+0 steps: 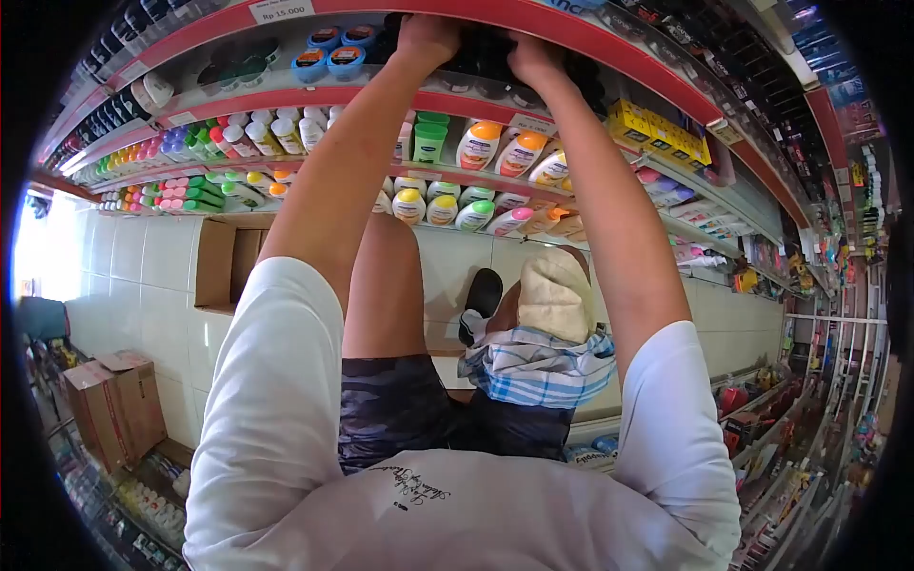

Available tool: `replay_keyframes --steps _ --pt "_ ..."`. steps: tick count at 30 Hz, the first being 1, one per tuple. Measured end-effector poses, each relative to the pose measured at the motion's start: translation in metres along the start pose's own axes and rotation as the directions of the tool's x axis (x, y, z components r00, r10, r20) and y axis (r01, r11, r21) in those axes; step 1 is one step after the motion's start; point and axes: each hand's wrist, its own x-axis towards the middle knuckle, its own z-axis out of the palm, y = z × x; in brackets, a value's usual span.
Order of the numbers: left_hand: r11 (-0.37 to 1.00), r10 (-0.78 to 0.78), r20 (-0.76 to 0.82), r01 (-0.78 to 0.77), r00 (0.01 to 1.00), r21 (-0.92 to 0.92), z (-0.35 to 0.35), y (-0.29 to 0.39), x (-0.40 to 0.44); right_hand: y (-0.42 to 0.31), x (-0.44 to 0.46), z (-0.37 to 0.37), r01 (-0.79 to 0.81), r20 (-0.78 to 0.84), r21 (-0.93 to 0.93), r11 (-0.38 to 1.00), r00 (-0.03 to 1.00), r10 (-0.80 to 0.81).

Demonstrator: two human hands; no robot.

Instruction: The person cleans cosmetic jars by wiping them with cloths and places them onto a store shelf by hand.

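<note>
Behind the red front edge [447,103] of an upper shelf, in the shadow of the shelf above: dark goods [486,52], kind and count unreadable from where I stand. Left hand [427,38]: at their left side, fingers out of sight; whether it is clamped on anything, I cannot tell. Right hand [533,59]: at their right side, well apart from the other, its grip equally hidden. Handling, by estimate: small and light, probably smooth and a little slippery; stiffness and fragility uncertain. Suggested hold: by the sides, low down, a palm to each flank, kept clear of the front edge so nothing catches or tips. Same shelf, left of the hands: four blue tubs [328,52], two by two. Shelf below, beneath that edge: orange-capped bottles [479,146], upright; farther right, yellow boxes [657,133] in a row. At the right leg: cream cloth [555,295], above blue-and-white checked cloth [543,366]. Floor, left: one open carton [215,266], brown.
</note>
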Motion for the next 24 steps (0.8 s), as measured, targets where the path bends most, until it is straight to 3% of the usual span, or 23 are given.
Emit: replay_keyframes --steps 1,2,6,7,8,9,10,11,12,13,14,15,16,17,18,21,22,23,24 --pt "0.935 -0.224 -0.149 0.169 0.963 -0.312 0.003 0.004 0.006 0.001 0.0 0.0 -0.002 0.001 -0.002 1.0 1.0 0.002" --pt "0.751 -0.465 -0.214 0.255 0.859 -0.608 0.006 0.007 0.01 0.001 0.0 -0.001 -0.014 0.03 0.022 1.0 0.999 0.013" --pt "0.763 -0.457 -0.255 0.229 0.852 -0.604 0.014 0.019 0.006 0.0 -0.001 0.001 -0.033 0.054 0.004 0.999 0.998 0.032" --pt "0.954 -0.3 -0.266 0.289 0.916 -0.082 0.015 0.025 0.004 0.0 -0.001 0.003 -0.03 0.052 0.003 1.0 0.998 0.03" --pt "0.855 -0.161 -0.184 0.231 0.97 0.465 0.017 0.032 0.002 0.001 -0.002 0.005 -0.008 0.02 -0.025 1.0 1.0 0.009" --pt "0.497 -0.083 -0.037 0.073 0.996 0.865 0.017 0.037 -0.001 0.001 -0.003 0.004 0.012 -0.01 -0.054 0.998 1.0 -0.013" --pt "-0.008 -0.091 0.129 -0.13 0.987 0.991 0.017 0.043 -0.003 0.001 -0.002 0.004 0.014 -0.01 -0.055 0.998 1.0 -0.014" --pt "-0.498 -0.182 0.263 -0.319 0.947 0.806 0.019 0.047 -0.005 0.001 -0.001 0.003 0.011 0.016 -0.036 0.999 1.0 -0.011" --pt "-0.496 -0.183 0.263 -0.32 0.947 0.807 0.02 0.049 -0.004 -0.001 -0.001 -0.001 0.007 0.042 -0.017 1.0 0.999 -0.006" --pt "-0.448 -0.212 0.148 -0.231 0.966 0.864 0.022 0.051 -0.003 -0.003 -0.003 -0.005 0.005 0.041 -0.02 1.0 0.999 -0.004" --pt "-0.4 -0.246 0.033 -0.133 0.969 0.907 0.024 0.052 -0.001 -0.005 -0.007 -0.009 0.026 0.033 0.08 0.996 0.999 -0.029" --pt "-0.397 -0.24 0.037 -0.133 0.97 0.908 0.019 0.052 0.001 -0.009 -0.01 -0.017 0.052 0.019 0.178 0.983 0.998 -0.056" --pt "-0.505 -0.264 0.069 -0.199 0.962 0.84 0.009 0.053 0.005 -0.013 -0.013 -0.028 0.057 0.014 0.17 0.984 0.998 -0.061" --pt "-0.602 -0.29 0.095 -0.259 0.952 0.755 -0.002 0.054 0.007 -0.017 -0.019 -0.039 0.054 0.071 0.313 0.948 0.994 -0.08" --pt "-0.319 -0.081 0.244 -0.256 0.967 0.912 0.001 0.068 0.002 -0.02 -0.024 -0.047 0.039 0.125 0.451 0.892 0.986 -0.107" --pt "-0.443 -0.139 0.288 -0.32 0.947 0.838 0.026 0.109 -0.012 -0.026 -0.031 -0.058 0.021 0.135 0.529 0.848 0.985 -0.109" --pt "-0.174 -0.058 0.15 -0.158 0.987 0.972 0.024 0.114 -0.016 -0.028 -0.033 -0.06 0.052 0.094 0.557 0.829 0.988 -0.125" --pt "-0.177 -0.056 0.148 -0.156 0.987 0.972 0.023 0.12 -0.02 -0.031 -0.033 -0.061 0.054 0.094 0.558 0.828 0.987 -0.128" --pt "-0.12 -0.156 0.072 -0.091 0.985 0.989 0.028 0.134 -0.027 -0.035 -0.033 -0.061 0.079 0.085 0.549 0.832 0.985 -0.15"
